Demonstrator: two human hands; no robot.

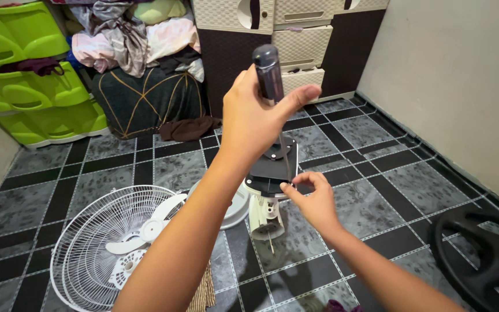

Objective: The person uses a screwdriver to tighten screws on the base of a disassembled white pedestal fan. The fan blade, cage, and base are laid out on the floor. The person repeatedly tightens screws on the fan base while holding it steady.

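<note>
A: What is the head camera showing, looking down?

B: Two bare arms are reaching out over a floor of grey marbled tiles with black bands point(376, 196). The left hand point(255, 118) is raised high in the middle of the view, its fingers and thumb closing around the dark, rounded plastic handle of a long screwdriver point(268, 72).

A: Which way is the screwdriver lying?

B: Its long axis is running almost straight up and down. The handle is at the top in the left hand, and the thin metal shaft is dropping to the black flat plate on a white plastic fan motor housing point(271, 173), which is standing on the floor near the middle of the view.

A: And the other hand?

B: The right hand point(313, 199) is lower and nearer the housing. Its thumb and forefinger are pinching together at the bottom of the shaft, right at the plate's near edge. Whether they are holding a screw or only steadying the tip, I cannot tell; it is too small.

A: What else is lying around?

B: A white wire fan guard with white blades point(116, 242) is lying on the floor to the left, near the left forearm. A black ring-shaped part point(480, 254) is resting at the right edge. Green plastic drawers point(24, 69) and a heap of clothes point(140, 34) are standing along the far wall.
</note>
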